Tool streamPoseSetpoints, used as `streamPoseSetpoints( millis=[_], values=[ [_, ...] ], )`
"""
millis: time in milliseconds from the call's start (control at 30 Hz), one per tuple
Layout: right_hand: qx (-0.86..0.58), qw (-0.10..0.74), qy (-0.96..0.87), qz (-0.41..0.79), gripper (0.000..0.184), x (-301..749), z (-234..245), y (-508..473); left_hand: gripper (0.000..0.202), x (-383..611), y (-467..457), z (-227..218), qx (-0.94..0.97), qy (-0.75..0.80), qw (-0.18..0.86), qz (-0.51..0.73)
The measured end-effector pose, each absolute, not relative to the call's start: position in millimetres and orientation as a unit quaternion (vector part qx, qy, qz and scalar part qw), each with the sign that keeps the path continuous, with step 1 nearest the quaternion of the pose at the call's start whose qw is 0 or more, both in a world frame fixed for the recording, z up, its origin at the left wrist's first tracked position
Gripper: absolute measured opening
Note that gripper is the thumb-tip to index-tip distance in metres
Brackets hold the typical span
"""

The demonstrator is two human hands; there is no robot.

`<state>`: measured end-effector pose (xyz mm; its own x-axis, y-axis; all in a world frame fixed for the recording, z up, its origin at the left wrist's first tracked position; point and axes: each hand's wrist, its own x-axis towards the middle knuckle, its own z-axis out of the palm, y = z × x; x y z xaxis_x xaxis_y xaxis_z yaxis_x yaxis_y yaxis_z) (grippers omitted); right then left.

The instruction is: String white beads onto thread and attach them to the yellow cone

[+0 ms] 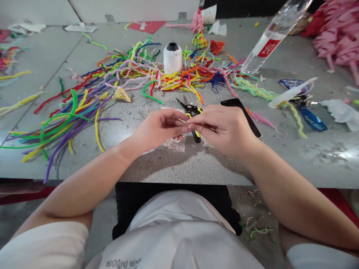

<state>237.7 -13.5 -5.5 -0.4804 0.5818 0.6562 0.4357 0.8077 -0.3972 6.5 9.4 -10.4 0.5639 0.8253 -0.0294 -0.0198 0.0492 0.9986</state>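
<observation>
My left hand (162, 129) and my right hand (221, 127) meet fingertip to fingertip above the table's front part. Both are closed in a pinch, and whatever sits between the fingers is too small or hidden to make out. Just behind and partly under them lie snips (192, 109) with dark blades and yellow-black handles, blades pointing away from me. Beneath my left hand is a small clear plastic bag (177, 145) with tiny pale pieces. A dark phone (246, 116) lies beside my right hand, partly covered by it.
Loose colourful fuzzy stems (123, 71) spread across the table's middle and left. A white thread spool (172, 59) stands among them. Rightward are a tilted clear bottle (269, 43), a white-nozzled glue bottle (291, 93), a blue tag (312, 118) and pink bundles (333, 33).
</observation>
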Motion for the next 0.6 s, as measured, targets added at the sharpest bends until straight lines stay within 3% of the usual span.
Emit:
streamPoseSetpoints(
  millis=[333,500,600],
  values=[
    [-0.300,0.332,-0.883,0.141,0.016,232,11,8,0.043,6,9,-18,0.620,0.264,0.654,0.345],
    [-0.364,0.448,-0.815,0.056,0.010,223,0,8,0.051,6,11,-15,0.601,0.298,0.615,0.414],
    [-0.350,0.427,-0.834,0.022,0.022,218,-9,-4,0.043,4,15,-12,0.582,0.346,0.565,0.472]
  ],
)
